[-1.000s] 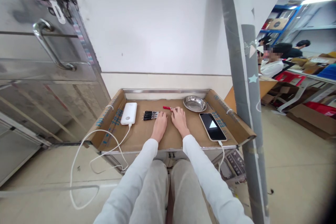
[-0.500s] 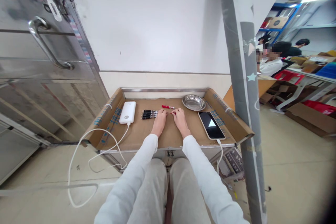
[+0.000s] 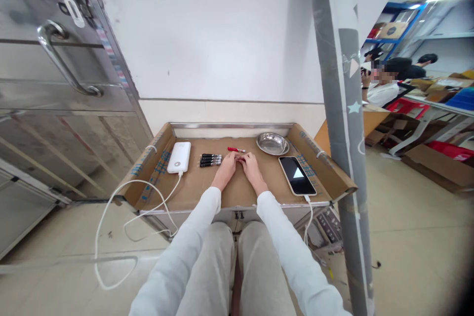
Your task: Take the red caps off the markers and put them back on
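My left hand (image 3: 226,169) and my right hand (image 3: 252,167) meet over the cardboard-covered bench top. Their fingertips are pinched together and hide whatever small thing may be between them. Just beyond the fingers lies a red pen (image 3: 234,149) with a paler end. Several black pens (image 3: 210,157) lie side by side to the left of my left hand. A shiny round metal dish (image 3: 273,144) sits behind and to the right of my right hand.
A white power bank (image 3: 179,157) with a white cable lies on the left. At the right is a phone (image 3: 297,176), plugged into a cable. Raised cardboard sides (image 3: 322,158) edge the bench. A wrapped grey pole (image 3: 346,108) stands at the right, with people seated beyond.
My hands have come together, closing the small gap between their fingertips. A bit of red seen at my right fingertips before is now hidden. The pens and dish stay put.
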Demonstrator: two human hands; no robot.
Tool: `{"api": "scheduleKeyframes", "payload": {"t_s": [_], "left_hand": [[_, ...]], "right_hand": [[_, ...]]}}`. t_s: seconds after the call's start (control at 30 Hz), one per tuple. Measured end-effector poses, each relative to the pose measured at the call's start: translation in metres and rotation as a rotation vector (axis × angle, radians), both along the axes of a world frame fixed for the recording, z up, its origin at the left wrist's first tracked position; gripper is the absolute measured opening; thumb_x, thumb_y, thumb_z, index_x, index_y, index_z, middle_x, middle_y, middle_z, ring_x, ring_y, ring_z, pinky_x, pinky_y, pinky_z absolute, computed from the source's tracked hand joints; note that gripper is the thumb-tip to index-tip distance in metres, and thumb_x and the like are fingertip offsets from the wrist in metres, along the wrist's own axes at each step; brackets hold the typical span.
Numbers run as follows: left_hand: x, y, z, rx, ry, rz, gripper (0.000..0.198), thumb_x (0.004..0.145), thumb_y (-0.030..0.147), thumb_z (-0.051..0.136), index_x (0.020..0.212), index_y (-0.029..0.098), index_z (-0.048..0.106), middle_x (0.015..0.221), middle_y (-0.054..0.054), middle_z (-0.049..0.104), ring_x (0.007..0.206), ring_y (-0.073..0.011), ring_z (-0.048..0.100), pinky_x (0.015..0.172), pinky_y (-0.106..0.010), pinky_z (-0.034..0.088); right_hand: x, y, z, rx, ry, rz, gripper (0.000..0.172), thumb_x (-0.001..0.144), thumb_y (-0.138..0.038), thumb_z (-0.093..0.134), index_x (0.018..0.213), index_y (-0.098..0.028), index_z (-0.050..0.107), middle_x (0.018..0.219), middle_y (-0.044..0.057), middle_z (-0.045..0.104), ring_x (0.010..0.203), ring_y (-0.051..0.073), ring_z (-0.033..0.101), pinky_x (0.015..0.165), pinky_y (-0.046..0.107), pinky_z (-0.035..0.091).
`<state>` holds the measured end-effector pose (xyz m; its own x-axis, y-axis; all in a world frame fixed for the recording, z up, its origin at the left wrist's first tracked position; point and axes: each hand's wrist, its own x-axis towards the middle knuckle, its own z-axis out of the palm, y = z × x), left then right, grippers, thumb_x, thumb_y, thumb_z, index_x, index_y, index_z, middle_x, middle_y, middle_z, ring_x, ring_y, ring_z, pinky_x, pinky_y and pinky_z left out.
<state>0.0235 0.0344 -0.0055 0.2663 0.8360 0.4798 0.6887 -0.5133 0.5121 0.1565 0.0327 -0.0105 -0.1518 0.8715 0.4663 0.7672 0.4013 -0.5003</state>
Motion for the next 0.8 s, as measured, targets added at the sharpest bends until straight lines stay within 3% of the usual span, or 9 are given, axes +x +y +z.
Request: {"api": "scheduleKeyframes", "payload": {"t_s": [0.23, 0.43, 0.57, 0.7, 0.8], "left_hand": [[0.012, 0.009, 0.004, 0.128, 0.221, 0.113, 0.038, 0.088, 0.010, 0.036, 0.124, 0.014, 0.046, 0.134, -0.015, 0.047, 0.127, -0.0219, 0.042, 0.104, -0.041, 0.034], [0.007, -0.006, 0.005, 0.098, 0.358, 0.111, 0.020, 0.092, 0.027, 0.041, 0.099, 0.016, 0.055, 0.101, -0.010, 0.058, 0.100, -0.0223, 0.054, 0.090, -0.039, 0.041], [-0.001, -0.025, 0.006, 0.108, 0.313, 0.133, 0.016, 0.093, 0.026, 0.041, 0.096, 0.016, 0.054, 0.097, -0.008, 0.055, 0.092, -0.0196, 0.054, 0.084, -0.034, 0.043], [-0.002, -0.033, 0.012, 0.108, 0.293, 0.159, 0.015, 0.093, 0.021, 0.040, 0.099, 0.016, 0.053, 0.097, -0.007, 0.057, 0.091, -0.0190, 0.055, 0.084, -0.033, 0.043], [-0.002, -0.036, 0.016, 0.088, 0.251, 0.162, 0.017, 0.093, 0.018, 0.038, 0.102, 0.016, 0.053, 0.097, -0.007, 0.058, 0.091, -0.0181, 0.056, 0.082, -0.031, 0.044]], "right_hand": [[0.004, -0.019, 0.010, 0.055, 0.118, -0.126, 0.029, 0.090, -0.020, 0.039, 0.095, -0.017, 0.067, 0.098, 0.010, 0.062, 0.092, 0.020, 0.056, 0.087, 0.032, 0.043], [0.006, -0.036, 0.017, 0.009, 0.102, -0.202, 0.034, 0.094, -0.027, 0.033, 0.100, -0.021, 0.066, 0.098, 0.006, 0.070, 0.086, 0.019, 0.063, 0.082, 0.030, 0.044], [0.006, -0.038, 0.018, -0.025, 0.076, -0.250, 0.033, 0.095, -0.028, 0.034, 0.101, -0.022, 0.066, 0.097, 0.006, 0.070, 0.085, 0.018, 0.064, 0.079, 0.028, 0.045], [0.002, -0.042, 0.022, -0.023, 0.036, -0.226, 0.031, 0.093, -0.026, 0.036, 0.103, -0.020, 0.066, 0.099, 0.007, 0.070, 0.089, 0.020, 0.063, 0.083, 0.031, 0.045], [-0.001, -0.048, 0.027, -0.009, 0.021, -0.043, 0.037, 0.092, -0.022, 0.034, 0.121, -0.022, 0.056, 0.113, 0.007, 0.065, 0.100, 0.019, 0.061, 0.089, 0.031, 0.045]]}}
